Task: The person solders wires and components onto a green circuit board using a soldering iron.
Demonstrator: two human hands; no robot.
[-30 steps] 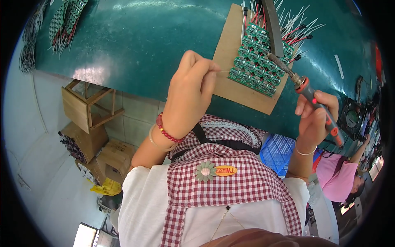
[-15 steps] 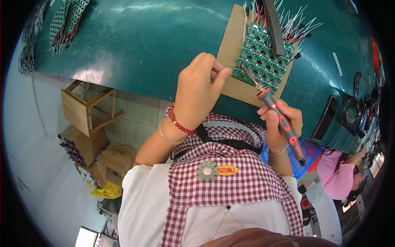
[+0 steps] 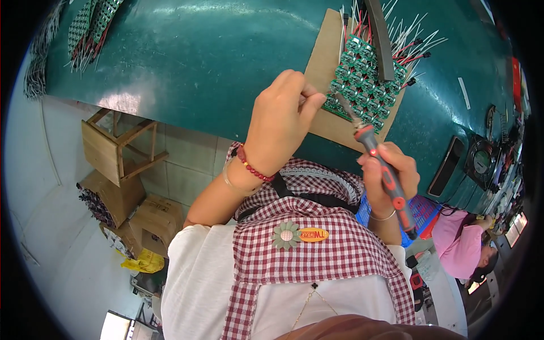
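Note:
My right hand point(image 3: 394, 170) is closed around a grey and red soldering iron point(image 3: 390, 179). Its metal tip points up and left, over the left part of a panel of small green circuit boards point(image 3: 368, 93). My left hand point(image 3: 280, 122) is pinched at the panel's left edge, close to the iron's tip. What its fingertips hold, if anything, is too fine to make out. Red and white wires point(image 3: 411, 48) with black plugs stick out from the panel's far and right sides. A dark grey bar point(image 3: 381, 42) lies across the panel.
A brown cardboard sheet point(image 3: 326, 62) lies under the panel on the green table point(image 3: 198, 62). More wired boards point(image 3: 88, 28) lie far left. At right are a phone point(image 3: 446, 166) and a black round-framed device point(image 3: 481, 161). A blue basket point(image 3: 425, 212) stands below; a person in pink point(image 3: 458, 243) is beyond.
The soldering iron's rear end has swung down slightly toward me, its tip staying over the panel's left part. My left hand has shifted a little right. The whole view has moved slightly.

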